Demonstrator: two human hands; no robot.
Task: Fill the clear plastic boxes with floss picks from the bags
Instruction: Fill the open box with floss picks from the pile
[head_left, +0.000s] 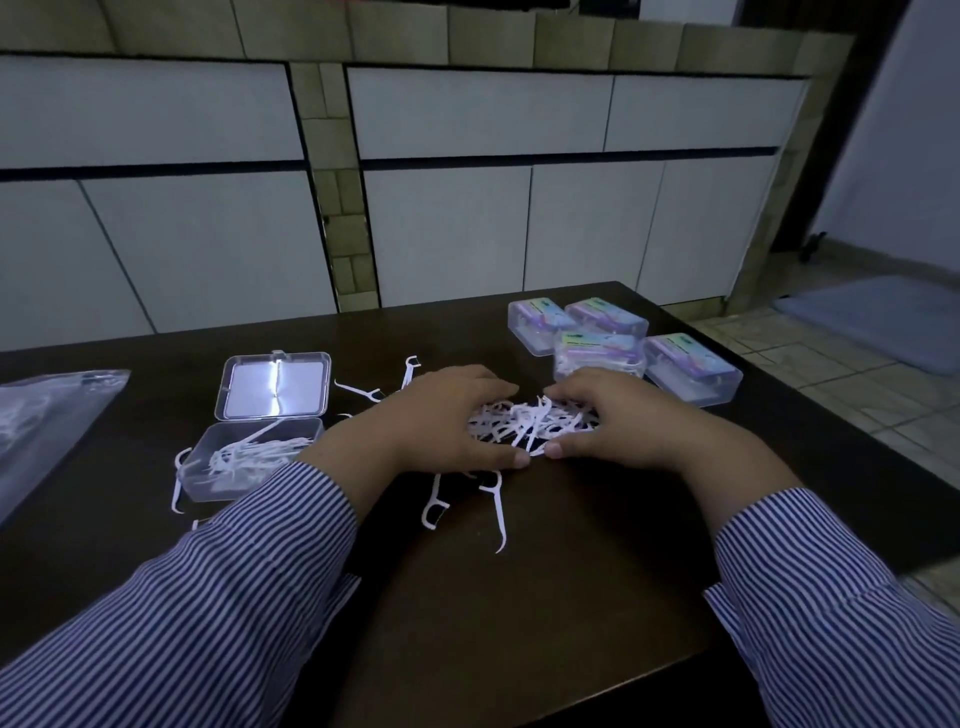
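Single head-worn wide-angle view, looking forward and down from above my forearms onto the dark brown wooden table (519, 597). Near range; my hands sit mid-frame. White cabinet fronts (467, 208) fill the background, straight ahead.

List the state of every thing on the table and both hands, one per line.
Clear plastic hinged box: lid open, partly filled with picks.
Four clear labelled boxes: closed.
Pile of white floss picks: loose, cupped between the hands.
Clear plastic bag: lying flat.
Left hand: curled round pile.
Right hand: curled round pile.
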